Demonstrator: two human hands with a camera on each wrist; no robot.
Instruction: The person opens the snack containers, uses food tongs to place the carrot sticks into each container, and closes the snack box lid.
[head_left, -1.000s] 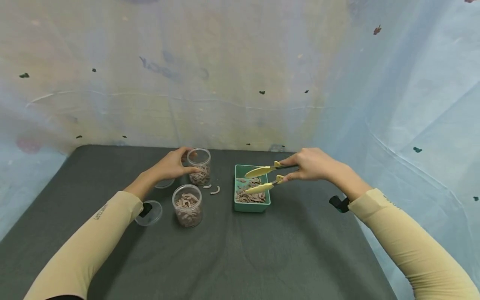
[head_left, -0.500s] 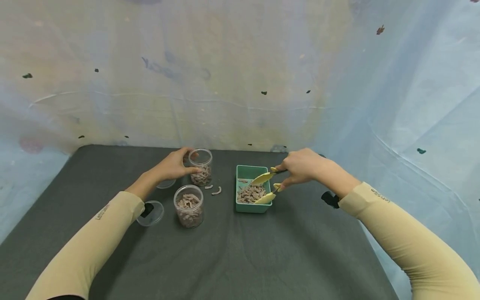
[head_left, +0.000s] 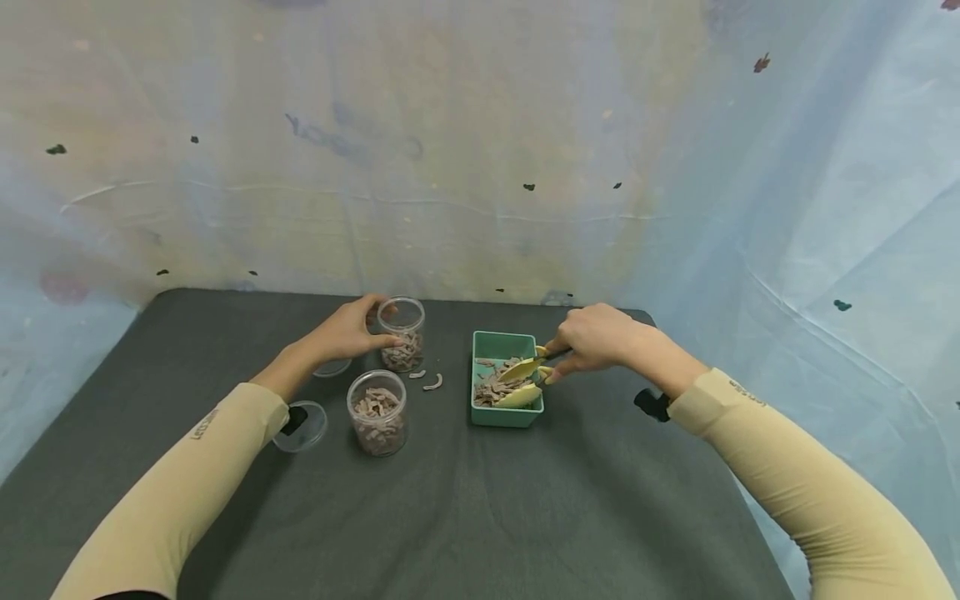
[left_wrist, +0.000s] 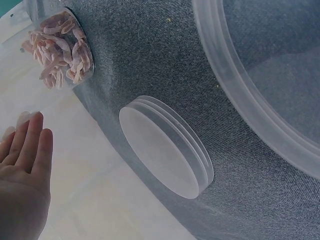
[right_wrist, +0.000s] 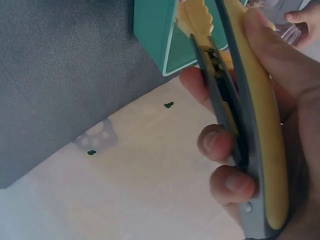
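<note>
My left hand (head_left: 347, 327) holds the far clear jar (head_left: 402, 333), with the thumb in front and fingers behind it. Greyish-pink curved strips fill the jar's lower part; its mouth is uncovered. In the left wrist view, the straight-looking fingers (left_wrist: 32, 145) appear near the jar's clear upper wall. My right hand (head_left: 596, 337) grips yellow-and-grey tongs (right_wrist: 260, 120), fingers wrapped around the handles. The yellow tong heads (head_left: 519, 397) are down inside the green box (head_left: 504, 344), among more of the strips (head_left: 491, 387). They stand slightly apart; whether they pinch strips I cannot tell.
A second clear jar (head_left: 378, 429), fuller of strips, stands uncovered nearer me. One clear lid (head_left: 302, 437) lies by my left forearm, another lid (left_wrist: 160, 145) behind the wrist. Two loose strips (head_left: 432, 382) lie on the dark cloth (head_left: 465, 517). A pale curtain (head_left: 450, 167) hangs behind.
My right hand has moved slightly left and the tongs have gone down from above the green box into the strips, their heads drawing closer together. My left hand still holds the far jar.
</note>
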